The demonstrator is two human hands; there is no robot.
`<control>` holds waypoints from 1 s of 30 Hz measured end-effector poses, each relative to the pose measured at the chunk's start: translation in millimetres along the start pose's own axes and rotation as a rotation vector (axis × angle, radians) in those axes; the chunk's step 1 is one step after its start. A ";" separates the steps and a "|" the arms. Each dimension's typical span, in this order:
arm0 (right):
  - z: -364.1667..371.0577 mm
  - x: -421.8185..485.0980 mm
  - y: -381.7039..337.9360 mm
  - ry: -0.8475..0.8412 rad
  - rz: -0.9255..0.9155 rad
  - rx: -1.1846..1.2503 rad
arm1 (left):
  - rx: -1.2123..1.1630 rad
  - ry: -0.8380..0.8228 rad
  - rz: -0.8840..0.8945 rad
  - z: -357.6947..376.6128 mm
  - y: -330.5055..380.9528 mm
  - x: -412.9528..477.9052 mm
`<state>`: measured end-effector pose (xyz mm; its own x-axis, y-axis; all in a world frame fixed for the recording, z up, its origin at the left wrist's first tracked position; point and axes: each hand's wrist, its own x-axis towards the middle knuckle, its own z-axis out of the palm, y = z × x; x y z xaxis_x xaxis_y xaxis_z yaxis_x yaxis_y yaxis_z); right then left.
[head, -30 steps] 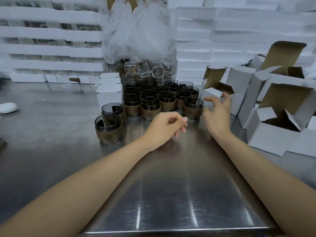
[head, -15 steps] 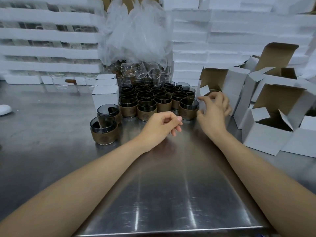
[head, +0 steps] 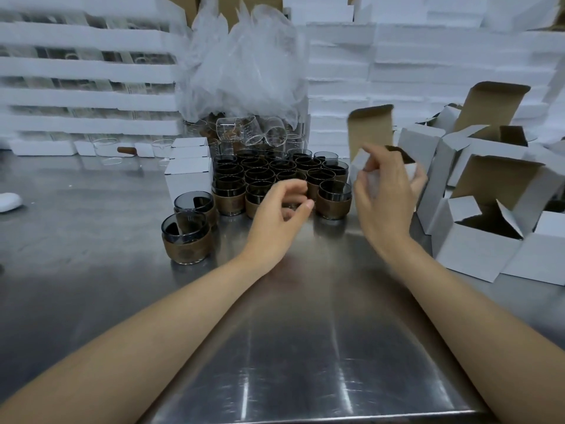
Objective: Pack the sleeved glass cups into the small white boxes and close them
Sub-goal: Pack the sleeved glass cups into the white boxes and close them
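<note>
Right hand is gripping a small white cardboard box, left hand is hovering empty, loosely curled, by brown-sleeved glass cups.

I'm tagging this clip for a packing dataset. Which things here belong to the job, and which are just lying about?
Job: right hand gripping an open white box; left hand; sleeved cups; open boxes on the right; closed boxes.
Lying about: clear glasses; plastic bags; foam trays; white object at the left edge.

No lettering or number can be read anywhere.
</note>
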<state>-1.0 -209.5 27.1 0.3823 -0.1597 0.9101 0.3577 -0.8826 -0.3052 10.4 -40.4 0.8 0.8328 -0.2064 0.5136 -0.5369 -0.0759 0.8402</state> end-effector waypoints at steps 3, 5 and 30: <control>-3.0 -6.9 -24.0 0.011 -0.233 0.123 | -0.078 0.022 0.005 -3.7 1.9 0.1; -1.5 -12.7 -35.9 -0.049 -0.332 0.194 | -0.157 -0.016 0.011 -6.0 1.8 0.1; 15.4 -10.0 -2.8 -0.426 0.260 0.148 | -0.056 0.073 -0.166 -12.1 -5.6 8.4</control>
<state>7.4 -198.6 14.5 0.7762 -0.1445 0.6137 0.3092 -0.7609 -0.5704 22.0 -29.9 2.5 0.9180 -0.1243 0.3767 -0.3848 -0.0485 0.9217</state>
